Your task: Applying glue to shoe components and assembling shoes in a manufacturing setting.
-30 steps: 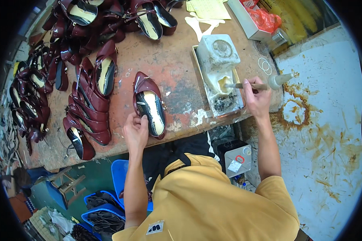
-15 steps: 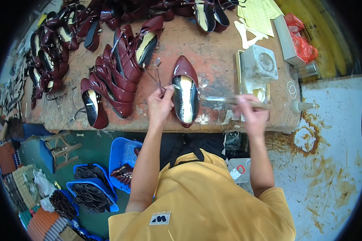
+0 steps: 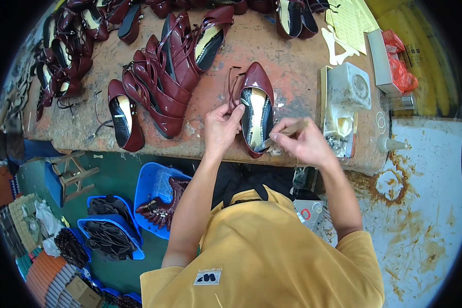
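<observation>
A glossy burgundy pointed shoe (image 3: 257, 77) stands on the worn workbench in front of me, toe away, its pale insole inside a dark lining. My left hand (image 3: 223, 128) is at the shoe's left side, thumb and finger pinched on its thin dark strap (image 3: 232, 84), which rises beyond the fingers. My right hand (image 3: 305, 143) is closed around a flat brush (image 3: 292, 129). The brush's tip reaches inside the shoe at the heel end; the contact spot is small and partly hidden by the rim.
Left of the shoe, several burgundy shoes (image 3: 161, 92) stand nested in a row, with a single shoe (image 3: 124, 115) nearest. More are heaped behind. On the right are a grimy pale block (image 3: 355, 87), a crusted cup (image 3: 345, 126) and a nozzle-tipped bottle (image 3: 392, 144). Blue bins (image 3: 150, 182) stand below.
My right hand has brought the brush left and down into the shoe's heel end from the bench at its right. My left hand keeps its pinch. The whole view has shifted slightly.
</observation>
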The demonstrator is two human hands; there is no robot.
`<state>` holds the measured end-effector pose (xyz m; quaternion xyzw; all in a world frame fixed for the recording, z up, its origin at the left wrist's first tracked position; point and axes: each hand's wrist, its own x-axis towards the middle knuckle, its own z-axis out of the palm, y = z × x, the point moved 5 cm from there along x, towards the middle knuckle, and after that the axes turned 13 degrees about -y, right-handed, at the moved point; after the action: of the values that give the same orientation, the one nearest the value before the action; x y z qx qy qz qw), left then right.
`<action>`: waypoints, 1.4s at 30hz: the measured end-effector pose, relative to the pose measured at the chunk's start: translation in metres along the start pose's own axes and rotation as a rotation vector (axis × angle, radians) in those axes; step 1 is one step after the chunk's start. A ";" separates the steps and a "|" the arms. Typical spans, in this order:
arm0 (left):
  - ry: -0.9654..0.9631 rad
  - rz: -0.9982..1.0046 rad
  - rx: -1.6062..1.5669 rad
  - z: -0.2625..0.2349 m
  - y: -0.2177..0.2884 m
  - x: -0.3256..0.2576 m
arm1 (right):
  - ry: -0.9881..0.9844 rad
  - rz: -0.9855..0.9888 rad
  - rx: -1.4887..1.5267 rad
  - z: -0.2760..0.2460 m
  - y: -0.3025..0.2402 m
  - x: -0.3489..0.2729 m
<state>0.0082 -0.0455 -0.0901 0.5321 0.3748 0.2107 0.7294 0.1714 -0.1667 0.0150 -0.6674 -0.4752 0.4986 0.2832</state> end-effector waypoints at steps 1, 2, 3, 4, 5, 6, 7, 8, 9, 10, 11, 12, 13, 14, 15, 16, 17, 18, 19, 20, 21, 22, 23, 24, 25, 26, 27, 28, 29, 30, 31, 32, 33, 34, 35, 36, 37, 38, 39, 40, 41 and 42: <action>-0.002 0.007 0.001 0.000 0.001 0.000 | -0.143 -0.021 0.024 -0.004 -0.005 0.007; -0.007 0.011 0.002 0.000 0.002 0.000 | -0.285 -0.043 0.048 -0.004 -0.011 0.011; -0.018 0.001 -0.002 0.000 0.001 0.000 | -0.274 -0.201 -0.135 -0.010 -0.027 0.013; -0.029 -0.007 -0.006 0.001 0.000 0.001 | -0.273 -0.203 -0.137 -0.009 -0.028 0.015; -0.028 -0.003 -0.005 0.001 0.001 0.004 | -0.099 -0.321 -0.381 -0.011 -0.038 0.015; -0.029 0.004 0.012 0.000 0.002 0.004 | 0.079 -0.435 -0.620 -0.009 -0.047 0.013; -0.035 0.012 0.029 0.002 0.003 0.005 | 0.195 -0.508 -0.678 -0.002 -0.044 0.016; -0.038 0.016 0.032 0.003 0.005 0.005 | 0.201 -0.510 -0.680 0.007 -0.035 0.019; -0.032 0.029 0.021 0.003 0.006 0.005 | 0.278 -0.503 -0.738 0.015 -0.026 0.021; -0.025 0.042 0.012 0.004 0.007 0.003 | 0.356 -0.498 -0.794 0.021 -0.019 0.019; -0.021 0.049 0.016 0.006 0.008 0.001 | 0.409 -0.522 -0.844 0.027 -0.015 0.014; -0.020 0.099 -0.018 0.006 0.008 0.000 | 0.408 -0.546 -0.839 0.034 -0.017 0.007; -0.021 0.154 -0.049 0.005 0.006 0.000 | 0.420 -0.550 -0.730 0.038 -0.016 -0.005; -0.019 0.179 0.130 0.001 -0.003 0.002 | 0.429 -0.562 -0.620 0.041 -0.017 -0.014; 0.010 0.137 0.223 -0.002 -0.007 0.005 | 0.458 -0.603 -0.571 0.042 -0.026 -0.025; 0.040 0.088 0.313 -0.005 -0.008 0.004 | 0.484 -0.638 -0.520 0.039 -0.036 -0.039; -0.001 -0.017 0.475 0.003 0.022 -0.002 | 0.606 -0.677 -0.515 0.024 -0.037 -0.055; 0.018 -0.003 0.488 -0.006 0.036 -0.003 | 0.710 -0.739 -0.502 0.012 -0.038 -0.071; 0.124 0.204 0.412 -0.022 0.057 -0.005 | 0.801 -0.699 -0.383 -0.004 -0.030 -0.087; 0.223 0.407 0.331 -0.043 0.079 -0.011 | 0.886 -0.650 -0.263 -0.018 -0.021 -0.102; 0.313 0.484 0.498 -0.073 0.119 -0.015 | 0.964 -0.563 -0.133 -0.030 -0.009 -0.115; 0.465 0.471 0.556 -0.118 0.149 -0.007 | 1.032 -0.483 -0.001 -0.041 0.001 -0.124; 0.561 0.436 0.142 -0.147 0.184 -0.008 | 1.050 -0.477 0.005 -0.047 0.013 -0.131; 0.528 0.719 -0.418 -0.167 0.225 -0.003 | 1.041 -0.414 0.024 -0.050 0.027 -0.134; 0.552 0.751 -0.392 -0.171 0.243 0.001 | 1.035 -0.349 0.039 -0.054 0.040 -0.138; 0.568 0.786 -0.372 -0.172 0.255 0.009 | 1.051 -0.348 0.039 -0.058 0.048 -0.140; 0.392 0.831 -0.020 -0.165 0.246 0.034 | 1.049 -0.302 0.118 -0.060 0.060 -0.142; 0.305 0.733 0.350 -0.137 0.230 0.057 | 1.048 -0.246 0.194 -0.062 0.072 -0.146; 0.254 0.685 0.717 -0.093 0.213 0.073 | 1.054 -0.217 0.206 -0.066 0.083 -0.150; 0.276 0.502 1.204 -0.052 0.204 0.085 | 1.097 -0.188 0.195 -0.070 0.089 -0.156; 0.319 0.478 1.501 -0.042 0.191 0.101 | 1.062 -0.157 0.193 -0.075 0.091 -0.157; 0.365 0.452 1.797 -0.038 0.180 0.120 | 1.025 -0.126 0.192 -0.079 0.093 -0.157; 0.383 0.257 1.951 -0.040 0.174 0.142 | 1.006 -0.121 0.196 -0.082 0.097 -0.158; 0.376 0.193 2.019 -0.062 0.167 0.162 | 0.974 -0.138 0.204 -0.087 0.099 -0.151; 0.345 0.260 1.993 -0.055 0.170 0.168 | 0.993 -0.140 0.134 -0.091 0.106 -0.151; 0.314 0.323 1.966 -0.041 0.176 0.166 | 1.006 -0.140 0.066 -0.093 0.110 -0.151; 0.277 0.350 1.960 -0.018 0.179 0.160 | 1.011 -0.155 -0.016 -0.097 0.104 -0.151; 0.284 0.386 1.823 0.006 0.182 0.145 | 1.038 -0.127 -0.021 -0.101 0.103 -0.153; 0.308 0.403 1.688 0.018 0.181 0.128 | 1.050 -0.156 -0.179 -0.106 0.093 -0.151; 0.266 0.432 1.620 0.022 0.175 0.116 | 1.044 -0.188 -0.334 -0.107 0.082 -0.148; 0.214 0.477 1.503 0.027 0.165 0.102 | 0.998 -0.089 -0.328 -0.110 0.079 -0.144; 0.172 0.518 1.384 0.032 0.157 0.085 | 0.992 -0.087 -0.328 -0.112 0.080 -0.142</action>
<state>0.1004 0.0492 0.0340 0.9229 0.3402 0.1323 0.1226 0.2967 -0.3176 0.0412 -0.8385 -0.3831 0.0295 0.3863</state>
